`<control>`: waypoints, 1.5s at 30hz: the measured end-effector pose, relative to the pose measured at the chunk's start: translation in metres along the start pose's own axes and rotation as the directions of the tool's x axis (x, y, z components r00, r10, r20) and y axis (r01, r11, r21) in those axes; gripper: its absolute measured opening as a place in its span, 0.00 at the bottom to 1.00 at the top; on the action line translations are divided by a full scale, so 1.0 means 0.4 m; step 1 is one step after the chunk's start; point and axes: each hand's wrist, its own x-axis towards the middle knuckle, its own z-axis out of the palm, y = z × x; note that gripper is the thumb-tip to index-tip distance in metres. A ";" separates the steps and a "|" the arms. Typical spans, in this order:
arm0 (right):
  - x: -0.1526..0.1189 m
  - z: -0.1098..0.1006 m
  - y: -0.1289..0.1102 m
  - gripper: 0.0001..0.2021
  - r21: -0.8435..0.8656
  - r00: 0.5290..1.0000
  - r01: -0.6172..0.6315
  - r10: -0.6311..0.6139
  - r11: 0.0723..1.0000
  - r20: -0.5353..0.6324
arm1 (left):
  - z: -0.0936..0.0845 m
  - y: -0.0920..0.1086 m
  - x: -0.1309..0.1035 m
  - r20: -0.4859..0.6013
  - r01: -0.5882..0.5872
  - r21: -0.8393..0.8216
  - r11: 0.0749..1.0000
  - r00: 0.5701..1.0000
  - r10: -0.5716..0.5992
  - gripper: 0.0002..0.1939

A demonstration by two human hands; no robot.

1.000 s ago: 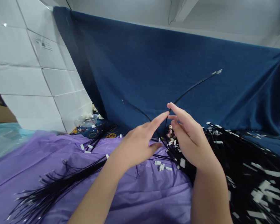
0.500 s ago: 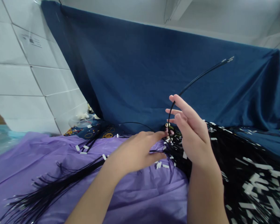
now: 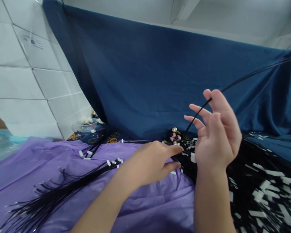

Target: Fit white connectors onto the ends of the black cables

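My right hand is raised over the pile with thin black cords held between its fingers. The cords run up to the right and out of view, and their lower part hangs down toward the pile. My left hand hovers low at the pile's left edge, thumb and index finger apart, with nothing seen between them. A bundle of black cords with white tags lies on the purple sheet to the left. The large pile of tagged black cords spreads on the right.
Small pink and cream flowers sit behind the hands. A clear bowl with pale contents stands at the back left. White boxes are stacked on the left; a blue curtain hangs behind.
My right hand has moved right, drawing the black cords along until their tips left the view. My left hand has shifted slightly right, and cords no longer show between its thumb and finger.
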 end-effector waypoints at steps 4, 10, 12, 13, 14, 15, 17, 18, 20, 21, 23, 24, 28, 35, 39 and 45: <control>0.003 0.006 -0.004 0.18 -0.021 0.975 0.026 -0.030 0.999 -0.218 | 0.003 0.001 -0.002 -0.051 -0.001 0.050 0.999 0.999 0.003 0.12; 0.018 0.002 0.009 0.17 -0.022 0.935 -0.024 0.015 0.999 -0.355 | -0.008 0.009 -0.006 -0.094 0.005 0.055 0.998 0.996 0.001 0.13; 0.024 -0.006 0.015 0.17 -0.058 0.935 -0.059 0.035 0.997 -0.352 | -0.015 0.007 -0.007 -0.117 0.011 0.072 0.997 0.993 -0.003 0.13; 0.027 -0.011 0.017 0.17 -0.084 0.935 -0.068 0.034 0.994 -0.353 | -0.019 0.004 -0.007 -0.137 0.011 0.076 0.997 0.991 0.000 0.13; 0.029 -0.015 0.018 0.17 -0.108 0.934 -0.069 0.026 0.992 -0.357 | -0.024 0.002 -0.007 -0.165 0.007 0.075 0.997 0.986 0.005 0.13; 0.032 -0.018 0.018 0.17 -0.124 0.930 -0.063 0.014 0.990 -0.366 | -0.029 -0.002 -0.008 -0.197 0.001 0.066 0.998 0.980 0.012 0.13; 0.035 -0.022 0.016 0.15 -0.138 0.918 -0.045 -0.013 0.989 -0.396 | -0.039 -0.012 -0.009 -0.275 -0.015 0.032 0.999 0.961 0.023 0.13; 0.036 -0.022 0.013 0.15 -0.146 0.912 -0.035 -0.029 0.989 -0.410 | -0.043 -0.018 -0.010 -0.317 -0.021 0.006 1.000 0.948 0.022 0.13; 0.036 -0.019 0.006 0.13 -0.179 0.901 -0.012 -0.067 0.984 -0.429 | -0.049 -0.030 -0.011 -0.388 -0.027 -0.069 0.997 0.922 -0.002 0.12; 0.034 -0.017 0.001 0.12 -0.202 0.897 0.002 -0.091 0.979 -0.433 | -0.051 -0.037 -0.011 -0.409 -0.026 -0.124 0.992 0.912 -0.027 0.11; 0.030 -0.011 -0.010 0.11 -0.242 0.894 0.028 -0.132 0.970 -0.428 | -0.054 -0.045 -0.011 -0.409 -0.011 -0.262 0.965 0.907 -0.100 0.10; 0.027 -0.008 -0.016 0.10 -0.252 0.895 0.035 -0.143 0.967 -0.422 | -0.055 -0.048 -0.010 -0.388 0.004 -0.334 0.943 0.911 -0.141 0.10; 0.016 -0.002 -0.038 0.11 -0.266 0.893 0.034 -0.149 0.963 -0.425 | -0.061 -0.039 -0.004 -0.257 0.064 -0.555 0.829 0.935 -0.244 0.12; 0.011 -0.014 -0.044 0.09 -0.277 0.918 0.066 -0.167 0.959 -0.359 | -0.067 -0.017 -0.001 -0.137 0.069 -0.735 0.675 0.959 -0.248 0.13; 0.015 -0.015 -0.041 0.08 -0.249 0.909 0.045 -0.143 0.968 -0.391 | -0.067 -0.018 -0.006 -0.100 0.087 -0.755 0.650 0.965 -0.244 0.13; 0.022 -0.013 -0.027 0.07 -0.207 0.887 0.006 -0.101 0.978 -0.451 | -0.068 -0.013 -0.006 -0.070 0.097 -0.801 0.591 0.965 -0.254 0.13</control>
